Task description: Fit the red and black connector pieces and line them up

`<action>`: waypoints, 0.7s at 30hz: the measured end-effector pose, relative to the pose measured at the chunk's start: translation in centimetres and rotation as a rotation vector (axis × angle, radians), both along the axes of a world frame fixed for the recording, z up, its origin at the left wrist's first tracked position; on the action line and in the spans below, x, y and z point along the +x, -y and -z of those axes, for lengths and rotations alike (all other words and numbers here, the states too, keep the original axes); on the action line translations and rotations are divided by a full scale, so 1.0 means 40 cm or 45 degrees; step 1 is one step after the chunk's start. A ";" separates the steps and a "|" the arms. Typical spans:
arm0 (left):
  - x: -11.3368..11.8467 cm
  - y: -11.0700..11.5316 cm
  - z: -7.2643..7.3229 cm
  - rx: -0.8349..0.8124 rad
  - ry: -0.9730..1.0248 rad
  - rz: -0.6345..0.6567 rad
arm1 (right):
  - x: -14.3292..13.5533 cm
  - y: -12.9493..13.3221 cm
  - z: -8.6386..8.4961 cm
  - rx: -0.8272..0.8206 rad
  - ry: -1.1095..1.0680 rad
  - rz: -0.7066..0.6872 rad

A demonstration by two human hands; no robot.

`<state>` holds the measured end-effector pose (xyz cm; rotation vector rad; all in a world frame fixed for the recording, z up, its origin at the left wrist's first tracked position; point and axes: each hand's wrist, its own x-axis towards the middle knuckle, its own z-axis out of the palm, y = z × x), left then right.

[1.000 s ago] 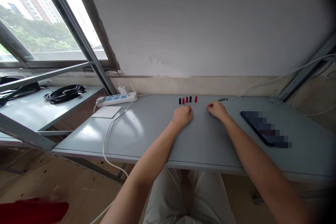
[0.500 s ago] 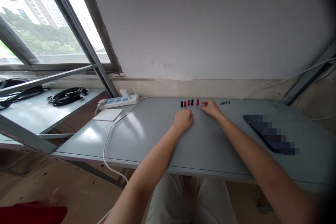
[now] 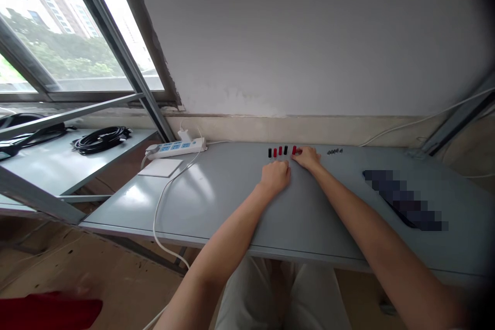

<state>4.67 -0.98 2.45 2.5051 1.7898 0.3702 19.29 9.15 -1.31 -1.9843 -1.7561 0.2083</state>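
Note:
My right hand [image 3: 307,158] is at the right end of a row of small upright cylinders, its thumb and fingertips closed on a red cylinder [image 3: 294,150]. To its left stand a black cylinder [image 3: 285,150], two red ones [image 3: 280,150] and another black cylinder [image 3: 269,152]. My left hand [image 3: 275,174] rests on the table just in front of the row, curled into a fist; whatever it may hold is hidden. Several small dark metallic pieces [image 3: 334,152] lie to the right of my right hand, too small to name.
The grey table [image 3: 216,201] backs onto a wall. At its left are a white power strip [image 3: 176,148], a white flat box [image 3: 160,167] and a white cable [image 3: 155,216] crossing the front edge. A dark, pixelated flat object [image 3: 402,201] lies right. Coiled black cables [image 3: 101,139] sit on another shelf.
My right hand has moved slightly left, from beside the end red cylinder to a grip on it. My left hand stays in a fist near the row. The view has shifted a little.

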 end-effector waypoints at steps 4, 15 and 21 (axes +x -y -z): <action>0.000 -0.001 0.001 -0.013 -0.024 -0.022 | 0.006 -0.001 0.008 0.012 0.011 -0.006; 0.006 0.008 -0.003 0.109 0.162 -0.035 | -0.005 0.120 -0.035 0.140 0.238 -0.338; 0.011 0.008 -0.001 0.066 0.157 -0.002 | -0.012 0.205 -0.043 0.422 0.481 -0.468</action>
